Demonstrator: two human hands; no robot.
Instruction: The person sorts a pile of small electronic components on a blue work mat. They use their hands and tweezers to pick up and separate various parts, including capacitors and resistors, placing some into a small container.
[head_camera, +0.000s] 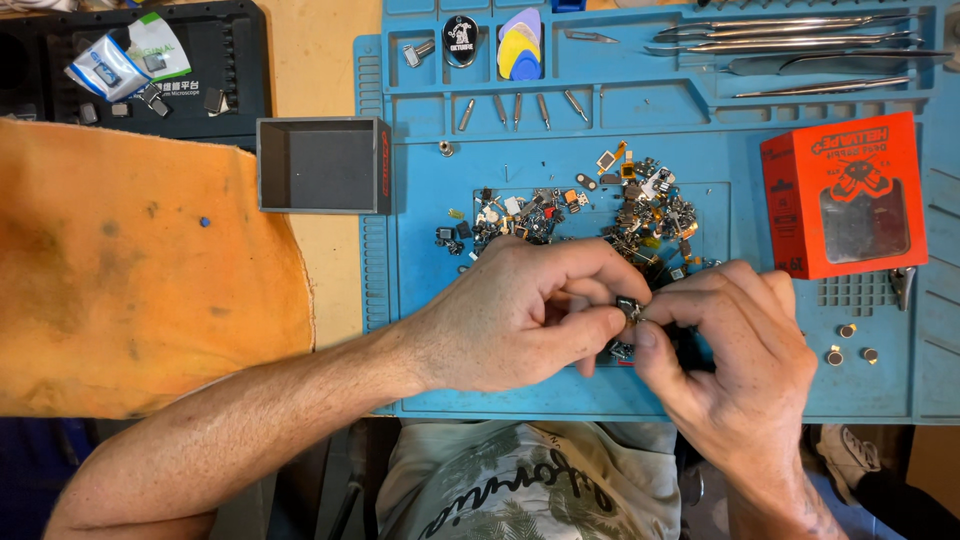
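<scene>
Pinching one tiny dark part (628, 306) between the fingertips of both hands, left hand (510, 320) closed on it from nine o'clock and right hand (735, 345) from three o'clock, low over the blue work mat (420, 380), just at six o'clock of the heap of small scrap parts (590, 215). Probably a little metal-cased component, though too small and too covered by the fingers to tell for sure. Best handled with a light, steady grip close above the mat, wrists braced, well away from the orange box (845, 195) at two o'clock and the grey tray (325, 165) at ten o'clock.
</scene>
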